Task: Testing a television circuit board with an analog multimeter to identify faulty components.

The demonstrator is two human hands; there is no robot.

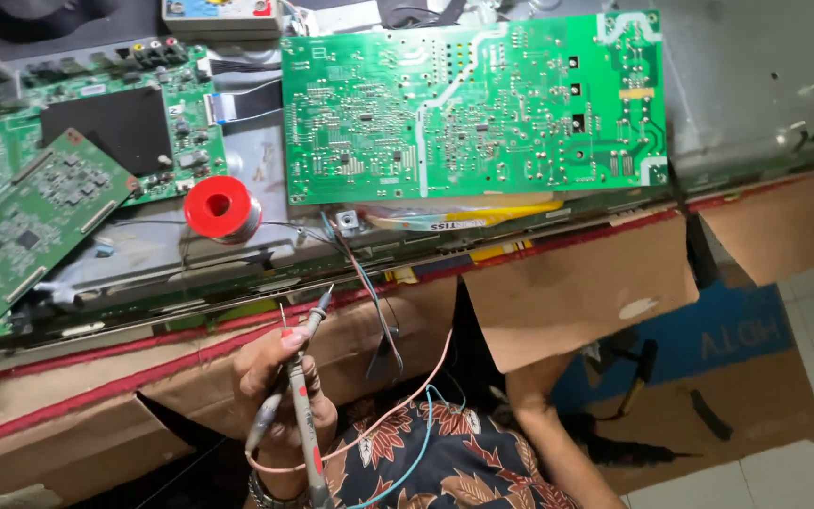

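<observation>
My left hand (280, 391) sits low in the head view, in front of the cardboard edge, closed around two slim test probes (305, 396). Their metal tips point up toward the bench edge, and pink and blue leads (405, 401) trail from them over my patterned shirt. Above lies a large green circuit board (473, 104), solder side up. A red solder spool (221, 207) stands to its lower left. Only my right forearm (558, 452) shows; the hand itself is hidden behind a cardboard flap (581, 283).
Two smaller green boards lie at the left: one angled (25, 221), and one with a black patch and connectors (96, 123). The boards rest on a grey metal panel (756, 85). Brown cardboard flaps hang off the front edge. A blue box (737, 330) sits on white floor tiles, right.
</observation>
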